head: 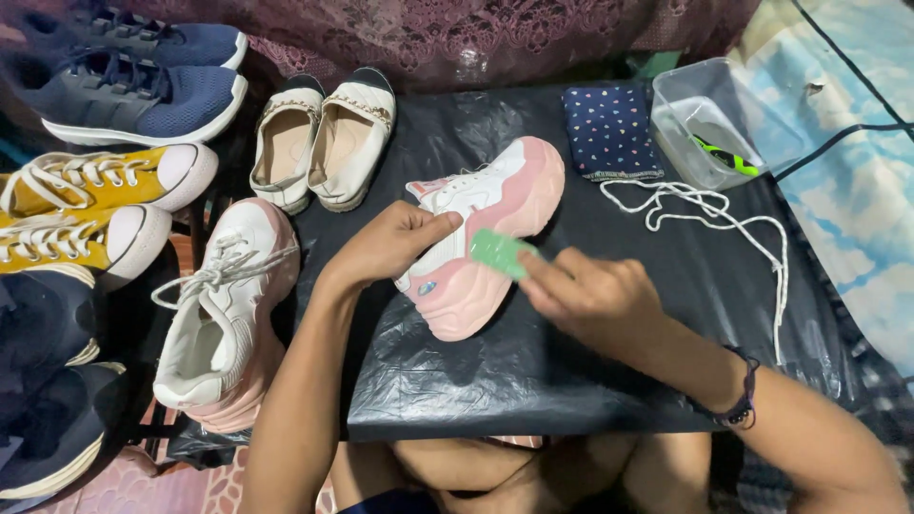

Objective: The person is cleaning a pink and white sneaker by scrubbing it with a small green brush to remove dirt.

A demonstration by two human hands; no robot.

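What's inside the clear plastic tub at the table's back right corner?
The clear plastic tub holds a bright green-and-black object; its exact kind is unclear.

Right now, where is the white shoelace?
In the head view, the loose white shoelace lies on the right side of the black sheet, just below the clear plastic tub and the dotted blue cloth, beyond the right hand.

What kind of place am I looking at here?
Probably a home shoe-cleaning spot, not a shop: a low table under black plastic, pairs of shoes lined up beside it, and patterned cloth behind. The left hand steadies a pink sneaker; the right hand holds a green piece.
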